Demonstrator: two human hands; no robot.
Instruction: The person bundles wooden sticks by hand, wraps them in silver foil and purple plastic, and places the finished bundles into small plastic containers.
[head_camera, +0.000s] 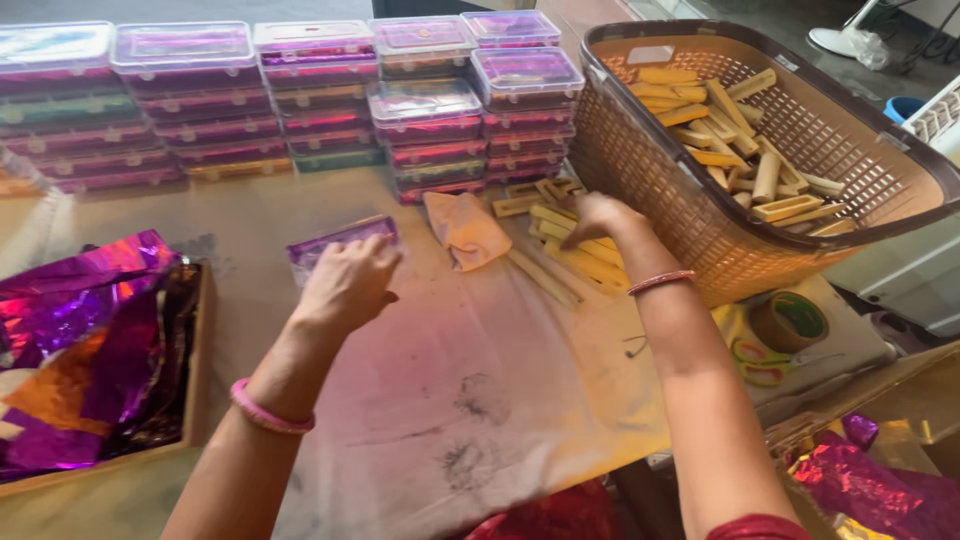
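Observation:
My left hand (347, 280) reaches over the table and grips a small clear plastic box lined with purple foil (335, 243) by its near edge. My right hand (598, 218) rests, fingers bent, on a loose pile of pale yellow wooden sticks (575, 250) lying on the cloth-covered table (450, 380); whether it holds a stick I cannot tell. An orange cloth (466, 228) lies between the two hands.
Stacks of lidded clear boxes with purple foil (300, 90) line the far edge. A tilted brown plastic basket (860, 150) holding more sticks stands at right. Purple foil sheets in a wooden tray (90, 350) lie at left. A tape roll (790, 320) sits near the right.

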